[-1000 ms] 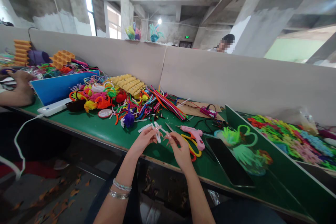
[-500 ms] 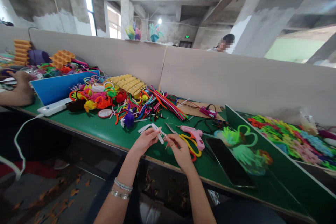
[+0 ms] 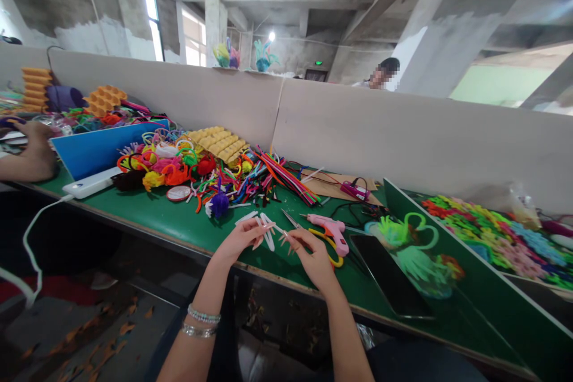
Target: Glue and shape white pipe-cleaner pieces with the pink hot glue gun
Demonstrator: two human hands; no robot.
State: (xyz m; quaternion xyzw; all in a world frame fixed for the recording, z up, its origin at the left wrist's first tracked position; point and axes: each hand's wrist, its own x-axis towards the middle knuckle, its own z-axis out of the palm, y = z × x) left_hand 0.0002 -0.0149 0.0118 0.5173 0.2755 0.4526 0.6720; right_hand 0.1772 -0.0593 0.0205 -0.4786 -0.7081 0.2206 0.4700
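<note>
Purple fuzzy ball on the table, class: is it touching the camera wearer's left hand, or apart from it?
Apart: the head view shows green tabletop between the purple fuzzy ball and the left hand.

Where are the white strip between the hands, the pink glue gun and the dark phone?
White strip [image 3: 278,229]: head view, on its exposed middle stretch.
Pink glue gun [image 3: 332,227]: head view, on its body.
Dark phone [image 3: 390,276]: head view, on the middle of its upward face.
</note>
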